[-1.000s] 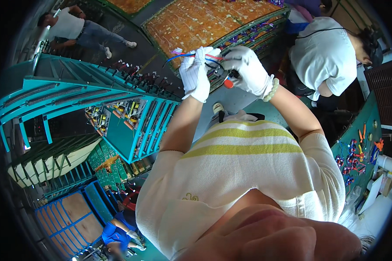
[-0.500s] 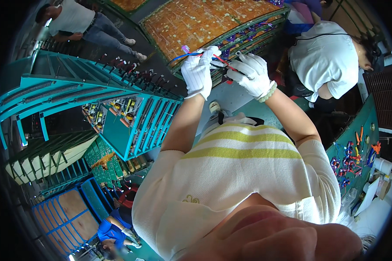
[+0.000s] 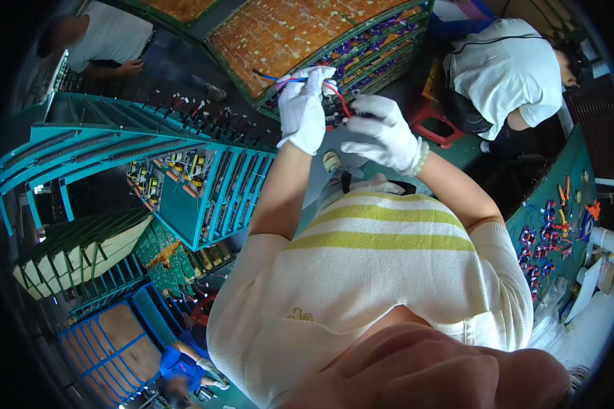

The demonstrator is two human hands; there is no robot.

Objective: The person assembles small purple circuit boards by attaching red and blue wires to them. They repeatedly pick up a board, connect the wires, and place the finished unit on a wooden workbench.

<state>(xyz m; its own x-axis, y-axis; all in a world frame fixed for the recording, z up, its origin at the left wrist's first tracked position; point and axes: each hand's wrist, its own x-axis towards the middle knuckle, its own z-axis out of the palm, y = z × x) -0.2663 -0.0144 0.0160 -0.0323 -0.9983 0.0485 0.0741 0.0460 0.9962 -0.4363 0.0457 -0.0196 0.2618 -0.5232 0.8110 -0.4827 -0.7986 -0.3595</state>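
Observation:
Both my hands wear white gloves, and a pale bead bracelet circles my right wrist. My left hand (image 3: 302, 112) is closed around a small bundle of wires, its fingers pinching them near the top. A blue wire (image 3: 295, 80) sticks out to the left with a dark end beyond it. From the other side of that grip a red wire (image 3: 341, 101) curves down toward my right hand (image 3: 387, 135). My right hand is open, thumb and fingers apart, with its fingertips close to the red wire; whether they touch it I cannot tell.
Ahead stands a green rack of orange-brown boards (image 3: 280, 41). Teal racks (image 3: 136, 136) with circuit boards fill the left. A person in a white shirt (image 3: 508, 71) bends at the right near a red stool (image 3: 438, 126). Tools and coiled parts lie on a green bench (image 3: 549, 198).
My right hand has opened and moved slightly down, away from the wires it was closed at. My left hand keeps its grip and has shifted a little left.

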